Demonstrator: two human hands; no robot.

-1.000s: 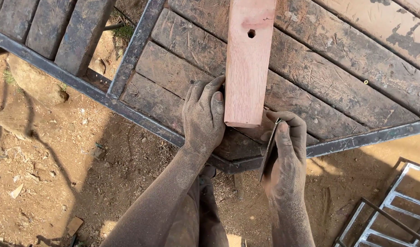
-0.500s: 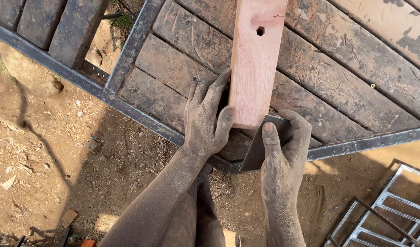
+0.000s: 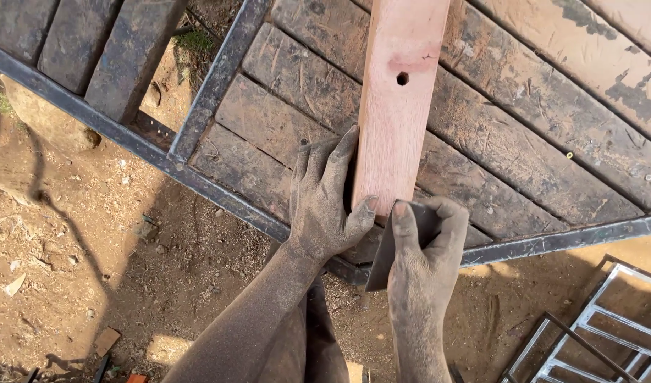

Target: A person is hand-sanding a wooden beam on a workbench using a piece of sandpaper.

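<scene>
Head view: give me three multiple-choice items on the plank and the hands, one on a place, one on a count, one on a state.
1. Where does the left hand rest?
A. on the left edge of the pale plank
B. on the dirt ground
C. on the white metal grid

2. How many drilled holes show in the pale plank?
A. none
B. one
C. three

3. What is the right hand doing?
A. hanging free
B. gripping a flat dark metal blade at the plank's near end
C. lying open on the ground

Answers: 1 A, fingers lie along that edge; 2 B, a single hole near the top; 3 B, thumb and fingers pinch the blade.
</scene>
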